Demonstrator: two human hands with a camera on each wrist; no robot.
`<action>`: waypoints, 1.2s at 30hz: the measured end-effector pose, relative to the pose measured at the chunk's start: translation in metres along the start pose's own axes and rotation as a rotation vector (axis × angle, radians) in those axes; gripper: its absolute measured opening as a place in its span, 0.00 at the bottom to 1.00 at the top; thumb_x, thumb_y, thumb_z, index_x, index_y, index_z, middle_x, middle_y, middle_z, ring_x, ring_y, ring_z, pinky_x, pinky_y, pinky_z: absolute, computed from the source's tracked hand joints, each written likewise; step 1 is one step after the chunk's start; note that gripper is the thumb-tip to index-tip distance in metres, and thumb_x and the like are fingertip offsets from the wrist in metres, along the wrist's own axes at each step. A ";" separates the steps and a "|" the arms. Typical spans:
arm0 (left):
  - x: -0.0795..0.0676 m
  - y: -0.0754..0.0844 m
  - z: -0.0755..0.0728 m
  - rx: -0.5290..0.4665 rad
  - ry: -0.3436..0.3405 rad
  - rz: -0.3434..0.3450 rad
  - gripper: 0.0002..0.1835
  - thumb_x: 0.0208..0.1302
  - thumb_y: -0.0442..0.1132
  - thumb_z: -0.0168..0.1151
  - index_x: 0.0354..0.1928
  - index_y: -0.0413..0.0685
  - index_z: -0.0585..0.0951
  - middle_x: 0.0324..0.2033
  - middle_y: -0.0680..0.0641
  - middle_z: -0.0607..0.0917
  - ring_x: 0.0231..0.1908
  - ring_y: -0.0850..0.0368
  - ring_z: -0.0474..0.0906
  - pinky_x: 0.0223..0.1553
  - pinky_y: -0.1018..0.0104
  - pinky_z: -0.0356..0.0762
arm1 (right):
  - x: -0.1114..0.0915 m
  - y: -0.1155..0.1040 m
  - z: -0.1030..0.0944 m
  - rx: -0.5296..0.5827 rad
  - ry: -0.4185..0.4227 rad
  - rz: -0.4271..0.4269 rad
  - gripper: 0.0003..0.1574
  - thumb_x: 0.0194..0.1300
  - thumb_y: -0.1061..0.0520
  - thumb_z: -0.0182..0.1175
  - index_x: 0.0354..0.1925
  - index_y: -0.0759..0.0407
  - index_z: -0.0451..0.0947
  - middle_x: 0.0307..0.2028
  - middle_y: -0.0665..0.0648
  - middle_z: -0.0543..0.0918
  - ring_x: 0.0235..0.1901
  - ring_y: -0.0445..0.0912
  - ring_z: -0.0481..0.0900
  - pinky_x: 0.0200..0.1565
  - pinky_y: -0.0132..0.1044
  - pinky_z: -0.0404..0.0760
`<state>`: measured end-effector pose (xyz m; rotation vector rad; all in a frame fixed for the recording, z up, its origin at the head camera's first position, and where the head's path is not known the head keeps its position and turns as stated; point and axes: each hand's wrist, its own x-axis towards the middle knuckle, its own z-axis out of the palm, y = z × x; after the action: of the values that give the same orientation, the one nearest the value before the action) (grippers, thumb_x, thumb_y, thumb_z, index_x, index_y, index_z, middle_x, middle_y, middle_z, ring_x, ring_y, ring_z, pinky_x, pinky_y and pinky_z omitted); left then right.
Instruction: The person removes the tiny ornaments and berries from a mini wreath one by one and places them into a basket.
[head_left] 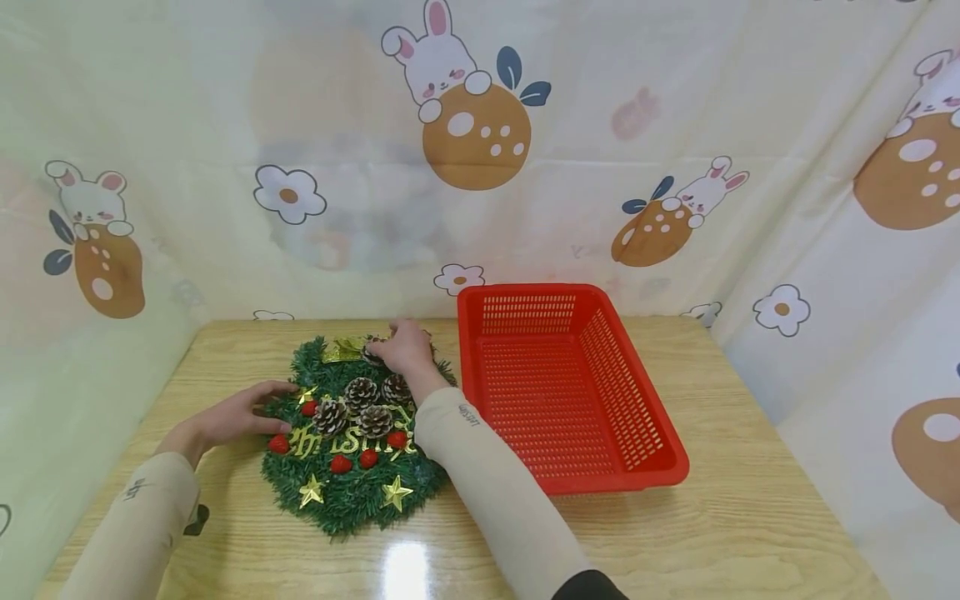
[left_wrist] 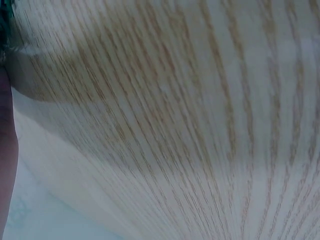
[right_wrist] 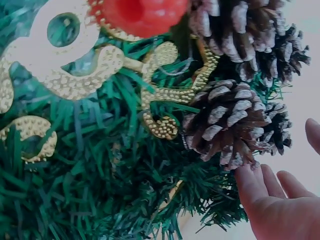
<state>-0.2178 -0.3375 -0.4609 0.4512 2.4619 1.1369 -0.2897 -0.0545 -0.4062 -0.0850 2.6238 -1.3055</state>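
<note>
A green Christmas wreath [head_left: 352, 515] lies on the table with gold lettering, red berries and gold stars [head_left: 397, 493]. Several frosted pine cones [head_left: 361, 392] sit on its middle and upper part. My left hand [head_left: 243, 412] rests at the wreath's left edge, thumb and fingers spread apart; the left wrist view shows only a sliver of it. My right hand [head_left: 408, 352] is at the wreath's top, touching around the pine cones there. In the right wrist view, its fingertips [right_wrist: 246, 175] meet the bottom of a large pine cone [right_wrist: 227, 122], with a gap between the digits.
A red plastic basket [head_left: 648, 400] with slotted walls stands just right of the wreath, close to my right forearm. Behind the wooden table [head_left: 750, 533] hangs a curtain [head_left: 360, 100] printed with rabbits and flowers. A gold ribbon [head_left: 342, 349] lies at the wreath's top.
</note>
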 end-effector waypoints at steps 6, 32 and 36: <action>0.000 0.000 0.000 0.004 0.001 -0.006 0.38 0.64 0.44 0.66 0.71 0.38 0.62 0.68 0.29 0.60 0.66 0.23 0.54 0.60 0.29 0.57 | 0.002 0.004 0.006 -0.044 0.012 -0.030 0.37 0.65 0.51 0.66 0.68 0.59 0.68 0.61 0.59 0.76 0.59 0.53 0.74 0.55 0.46 0.76; -0.001 0.002 -0.001 -0.012 -0.001 -0.029 0.38 0.64 0.44 0.67 0.71 0.39 0.62 0.68 0.29 0.60 0.65 0.24 0.55 0.60 0.30 0.58 | -0.004 -0.001 0.015 -0.184 0.012 -0.014 0.31 0.66 0.53 0.65 0.65 0.55 0.73 0.62 0.54 0.77 0.63 0.54 0.70 0.58 0.46 0.75; -0.002 0.002 -0.001 -0.016 -0.002 -0.036 0.38 0.64 0.44 0.67 0.71 0.39 0.61 0.68 0.29 0.60 0.66 0.24 0.54 0.61 0.30 0.58 | -0.003 0.001 0.017 -0.197 0.016 -0.043 0.29 0.66 0.53 0.65 0.64 0.55 0.75 0.60 0.54 0.78 0.61 0.53 0.72 0.57 0.45 0.76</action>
<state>-0.2164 -0.3374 -0.4587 0.4020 2.4476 1.1398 -0.2831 -0.0668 -0.4161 -0.1633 2.7720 -1.0599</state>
